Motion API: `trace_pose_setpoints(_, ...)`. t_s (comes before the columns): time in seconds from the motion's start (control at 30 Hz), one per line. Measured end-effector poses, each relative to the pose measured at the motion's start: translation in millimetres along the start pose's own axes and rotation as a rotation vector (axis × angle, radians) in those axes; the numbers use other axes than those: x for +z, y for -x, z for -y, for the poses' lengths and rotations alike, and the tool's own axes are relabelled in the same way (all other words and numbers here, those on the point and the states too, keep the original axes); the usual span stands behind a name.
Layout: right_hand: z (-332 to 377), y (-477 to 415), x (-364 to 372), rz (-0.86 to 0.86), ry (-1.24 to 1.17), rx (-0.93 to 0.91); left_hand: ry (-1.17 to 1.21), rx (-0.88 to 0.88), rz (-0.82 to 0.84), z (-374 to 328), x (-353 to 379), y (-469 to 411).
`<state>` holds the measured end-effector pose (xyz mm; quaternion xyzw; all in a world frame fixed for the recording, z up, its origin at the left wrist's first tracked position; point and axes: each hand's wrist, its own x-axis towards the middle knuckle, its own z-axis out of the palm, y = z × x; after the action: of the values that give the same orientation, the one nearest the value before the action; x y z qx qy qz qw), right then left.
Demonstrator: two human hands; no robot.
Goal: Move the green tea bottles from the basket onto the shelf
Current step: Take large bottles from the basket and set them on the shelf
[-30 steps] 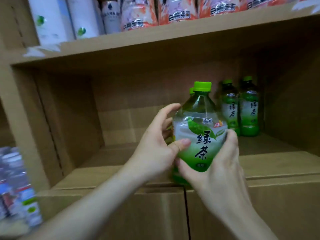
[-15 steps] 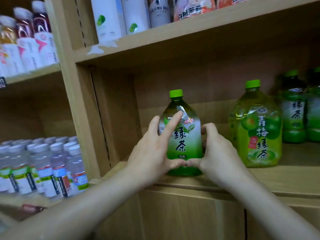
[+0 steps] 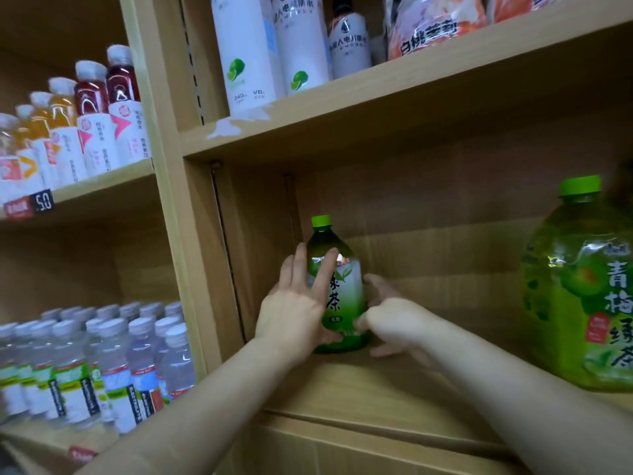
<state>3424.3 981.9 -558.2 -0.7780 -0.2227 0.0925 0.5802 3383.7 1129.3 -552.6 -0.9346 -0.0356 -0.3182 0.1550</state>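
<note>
A green tea bottle [image 3: 344, 293] with a green cap stands upright deep in the left rear corner of the wooden shelf [image 3: 359, 382]. My left hand [image 3: 294, 310] wraps its left side, fingers spread up over the label. My right hand [image 3: 390, 320] touches the bottle's lower right side with curled fingers. The basket is out of view.
A larger green plum tea bottle [image 3: 582, 296] stands at the shelf's right front. The shelf's side wall [image 3: 212, 269] is just left of the bottle. Water bottles [image 3: 85, 365] fill the left bay, juice bottles [image 3: 78, 125] above them. White bottles [image 3: 274, 49] sit on the upper shelf.
The bottle has gone from held in front of the shelf to standing far back at the left wall. Both hands followed it in, and the view swung left.
</note>
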Motion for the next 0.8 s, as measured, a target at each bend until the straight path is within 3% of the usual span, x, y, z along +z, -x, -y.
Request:
trace_pose_setpoints(0.13,2,-16,7,0.021,-0.019,0.002,-0.016,-0.076,0.091,7,17,-28)
trace_pose_setpoints(0.33,-4,-29,5,0.089,-0.044,0.012,-0.156,-0.087,0.023,12,40,-49)
trace_pose_setpoints(0.53,5,-18,-18,-0.101,-0.141,-0.077,-0.275,-0.074,-0.019,14,42,-55)
trace_pose_setpoints(0.67,16,6,-41,-0.252,0.042,-0.193,-0.074,-0.155,0.008,-1,31,-51)
trace_pose_setpoints(0.8,22,51,-76,-0.471,0.287,-0.407,0.357,-0.181,0.05,-35,14,-46)
